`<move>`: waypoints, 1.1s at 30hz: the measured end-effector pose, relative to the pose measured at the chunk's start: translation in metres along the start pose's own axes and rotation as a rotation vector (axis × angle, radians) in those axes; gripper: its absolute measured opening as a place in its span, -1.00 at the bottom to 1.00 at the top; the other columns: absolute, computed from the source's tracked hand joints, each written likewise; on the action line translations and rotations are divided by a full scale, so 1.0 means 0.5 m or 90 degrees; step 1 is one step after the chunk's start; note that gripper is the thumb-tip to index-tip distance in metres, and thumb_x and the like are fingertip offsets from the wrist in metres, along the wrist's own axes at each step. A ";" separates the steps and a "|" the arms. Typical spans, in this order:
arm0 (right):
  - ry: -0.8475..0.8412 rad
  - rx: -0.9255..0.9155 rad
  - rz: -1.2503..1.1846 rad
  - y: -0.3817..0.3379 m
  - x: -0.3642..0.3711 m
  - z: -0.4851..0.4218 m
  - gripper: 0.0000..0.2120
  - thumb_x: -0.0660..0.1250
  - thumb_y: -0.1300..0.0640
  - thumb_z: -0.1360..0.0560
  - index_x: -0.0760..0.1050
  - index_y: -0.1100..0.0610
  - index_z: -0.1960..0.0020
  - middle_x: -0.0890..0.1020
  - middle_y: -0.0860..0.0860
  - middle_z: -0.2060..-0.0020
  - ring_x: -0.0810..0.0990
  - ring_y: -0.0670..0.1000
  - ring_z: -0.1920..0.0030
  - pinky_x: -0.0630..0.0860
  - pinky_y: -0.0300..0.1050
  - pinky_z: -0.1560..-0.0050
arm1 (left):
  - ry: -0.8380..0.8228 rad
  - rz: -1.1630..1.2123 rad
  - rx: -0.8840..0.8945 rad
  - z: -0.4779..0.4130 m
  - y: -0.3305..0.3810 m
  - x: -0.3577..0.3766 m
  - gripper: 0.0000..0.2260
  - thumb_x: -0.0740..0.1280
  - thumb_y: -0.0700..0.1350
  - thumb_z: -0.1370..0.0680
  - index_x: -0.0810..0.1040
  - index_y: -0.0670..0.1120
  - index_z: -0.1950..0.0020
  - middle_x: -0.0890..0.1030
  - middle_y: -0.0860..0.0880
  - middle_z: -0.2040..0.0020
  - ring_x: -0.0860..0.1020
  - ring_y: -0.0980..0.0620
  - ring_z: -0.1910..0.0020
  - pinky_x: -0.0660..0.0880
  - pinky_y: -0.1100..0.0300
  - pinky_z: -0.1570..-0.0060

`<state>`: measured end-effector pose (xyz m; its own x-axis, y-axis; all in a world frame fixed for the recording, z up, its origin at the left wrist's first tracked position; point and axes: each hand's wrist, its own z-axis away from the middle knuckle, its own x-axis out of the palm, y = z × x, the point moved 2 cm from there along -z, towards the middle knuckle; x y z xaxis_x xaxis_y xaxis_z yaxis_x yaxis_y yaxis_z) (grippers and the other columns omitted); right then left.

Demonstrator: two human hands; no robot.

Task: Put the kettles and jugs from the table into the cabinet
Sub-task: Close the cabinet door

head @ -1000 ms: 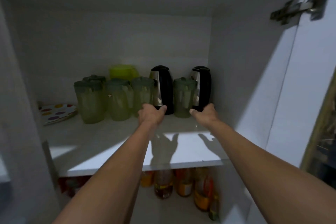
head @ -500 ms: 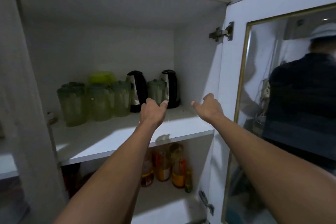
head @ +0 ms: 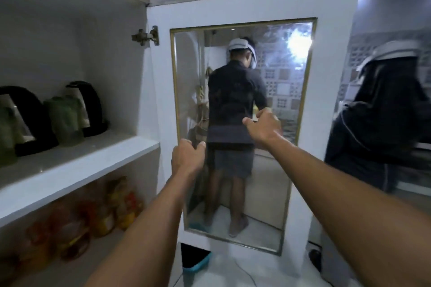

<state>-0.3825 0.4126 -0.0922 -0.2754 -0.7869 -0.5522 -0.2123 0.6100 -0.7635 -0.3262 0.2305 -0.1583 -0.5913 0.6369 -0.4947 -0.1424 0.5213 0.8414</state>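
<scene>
Head view takes in the cabinet (head: 70,18) with its glass-paned door (head: 245,7) swung open to the right. On the upper shelf (head: 77,163) stand two black kettles (head: 91,109) and green jugs (head: 66,121), close together at the back, so the stowing looks largely or fully done; the table is out of sight, so whether anything is left there cannot be told. Beyond the door, another person (head: 377,119) stands with their back turned. Both arms reach out in front of the pane. The right hand (head: 264,127) and the left hand (head: 187,156) are each loosely curled, fingers partly parted, holding nothing. Closing the door probably remains.
</scene>
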 end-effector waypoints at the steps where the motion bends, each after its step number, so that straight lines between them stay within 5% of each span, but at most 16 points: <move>1: 0.035 0.018 0.007 0.023 -0.045 -0.003 -0.54 0.34 -0.07 -0.52 0.42 0.19 -0.29 0.56 0.19 -0.23 0.53 0.25 -0.24 0.46 0.04 -0.19 | -0.025 0.018 0.013 0.020 0.028 0.031 -0.61 0.28 0.09 -0.59 0.44 -0.15 -0.27 0.55 -0.17 -0.25 0.55 -0.18 -0.19 0.51 0.03 -0.17; 12: 0.138 0.073 0.040 0.169 -0.301 -0.076 -0.48 0.29 -0.05 -0.56 0.33 0.22 -0.40 0.54 0.18 -0.29 0.51 0.25 -0.27 0.46 0.08 -0.21 | -0.149 0.066 0.185 0.175 0.291 0.296 -0.57 0.31 0.03 -0.58 0.37 -0.15 -0.36 0.49 -0.13 -0.29 0.49 0.00 -0.06 0.38 0.19 0.11; 22: 0.070 -0.016 -0.048 0.203 -0.337 -0.246 -0.41 0.27 -0.06 -0.58 0.16 0.15 -0.50 0.45 0.18 -0.39 0.49 0.28 -0.31 0.44 0.07 -0.23 | -0.010 0.049 0.174 0.150 0.407 0.504 -0.32 0.46 0.04 -0.48 0.19 -0.10 -0.46 0.28 -0.12 -0.40 0.42 -0.10 -0.29 0.46 0.12 -0.16; 29: 0.032 -0.067 -0.091 0.234 -0.344 -0.311 -0.57 0.29 0.11 -0.60 0.34 0.17 -0.43 0.60 0.14 -0.24 0.60 0.19 -0.17 0.46 -0.13 0.01 | 0.071 -0.023 0.143 0.152 0.435 0.594 -0.09 0.55 0.06 -0.38 0.04 -0.10 -0.52 0.13 -0.16 -0.43 0.23 -0.14 -0.36 0.41 0.09 -0.25; 33: 0.006 -0.105 -0.088 0.238 -0.354 -0.289 -0.58 0.29 0.13 -0.60 0.34 0.17 -0.43 0.65 0.03 -0.03 0.59 0.04 0.12 0.34 -0.20 0.27 | 0.115 -0.053 0.101 0.170 0.434 0.603 -0.01 0.57 0.10 -0.33 0.01 -0.10 -0.52 0.11 -0.17 -0.45 0.20 -0.16 -0.37 0.39 0.06 -0.28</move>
<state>-0.4946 0.6380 -0.0370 -0.2414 -0.8636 -0.4427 -0.3995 0.5041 -0.7657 -0.4679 0.5837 -0.1433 -0.7165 0.4840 -0.5023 -0.0791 0.6590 0.7480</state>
